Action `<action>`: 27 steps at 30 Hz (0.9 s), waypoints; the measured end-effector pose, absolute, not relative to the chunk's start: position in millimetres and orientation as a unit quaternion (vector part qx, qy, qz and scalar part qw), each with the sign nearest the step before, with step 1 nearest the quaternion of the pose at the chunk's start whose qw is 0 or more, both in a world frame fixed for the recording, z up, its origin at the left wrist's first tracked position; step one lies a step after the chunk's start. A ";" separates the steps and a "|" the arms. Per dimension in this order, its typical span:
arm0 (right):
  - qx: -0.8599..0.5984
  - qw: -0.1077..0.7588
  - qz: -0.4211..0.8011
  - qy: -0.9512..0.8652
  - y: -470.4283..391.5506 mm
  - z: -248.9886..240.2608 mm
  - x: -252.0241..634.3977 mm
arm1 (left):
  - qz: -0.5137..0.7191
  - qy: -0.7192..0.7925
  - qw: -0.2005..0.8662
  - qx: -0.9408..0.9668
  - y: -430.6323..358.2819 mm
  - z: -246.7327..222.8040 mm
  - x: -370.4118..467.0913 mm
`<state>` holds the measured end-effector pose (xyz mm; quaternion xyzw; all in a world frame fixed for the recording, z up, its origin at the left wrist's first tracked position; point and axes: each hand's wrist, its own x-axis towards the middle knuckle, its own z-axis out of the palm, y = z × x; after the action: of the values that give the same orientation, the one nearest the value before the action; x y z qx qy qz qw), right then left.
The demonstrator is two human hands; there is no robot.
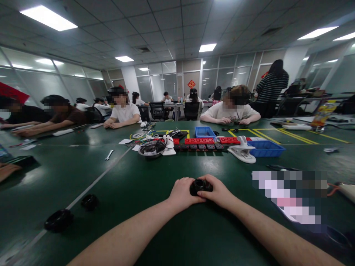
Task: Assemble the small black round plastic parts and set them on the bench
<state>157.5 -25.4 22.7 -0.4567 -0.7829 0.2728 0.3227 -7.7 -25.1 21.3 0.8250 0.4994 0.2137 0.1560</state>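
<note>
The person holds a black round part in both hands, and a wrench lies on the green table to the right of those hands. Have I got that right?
Not quite: in the head view, the wrench lies on the green table to the left of the hands. The left hand and right hand do hold the black round part.

The left hand (183,192) and right hand (219,190) held a black hollow part (195,189) between them over the green bench (133,184). Leftward lay a larger black ring (62,224) and a smaller black ring (90,203); farther back, a wrench (109,154), a cable-filled bowl (151,155) and a blue tray (267,152).
</note>
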 end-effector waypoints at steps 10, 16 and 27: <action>-0.477 0.320 0.272 -0.772 -25.6 25.0 154.0 | 0.203 0.499 0.166 0.826 -18.4 17.5 -10.2; -0.376 0.228 0.367 -0.820 -20.8 39.9 166.2 | 0.127 0.388 0.246 0.879 -12.0 31.5 -23.1; -0.349 0.193 0.390 -0.830 -25.8 46.8 168.9 | 0.128 0.358 0.260 0.888 -14.1 33.9 -25.8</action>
<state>168.9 -25.8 46.8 -0.3495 -0.8298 0.3897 0.1934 -25.8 -14.1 33.9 0.8876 0.3578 0.1276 0.2604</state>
